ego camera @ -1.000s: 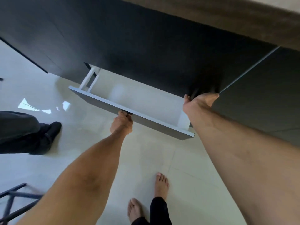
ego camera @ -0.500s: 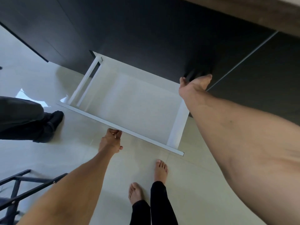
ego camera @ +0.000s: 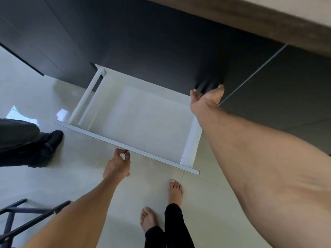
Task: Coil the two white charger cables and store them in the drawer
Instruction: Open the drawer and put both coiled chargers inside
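Observation:
A white drawer (ego camera: 189,147) stands pulled far out of the dark cabinet (ego camera: 143,42), and its pale inside holds nothing I can see. My left hand (ego camera: 118,165) is under the drawer's front edge, fingers curled at the small handle there. My right hand (ego camera: 206,99) presses flat against the dark cabinet front above the drawer's right rear corner, fingers spread and mostly hidden behind the palm. No white charger cable is in view.
My bare feet (ego camera: 161,206) stand on the glossy tiled floor just in front of the drawer. Another person's dark trouser leg and shoe (ego camera: 52,140) are at the left. A black metal frame (ego camera: 19,219) sits at the lower left. A wooden countertop edge (ego camera: 250,20) runs overhead.
The drawer has slid much further out of the cabinet, drawn by my left hand. My right hand has stayed pressed on the cabinet front.

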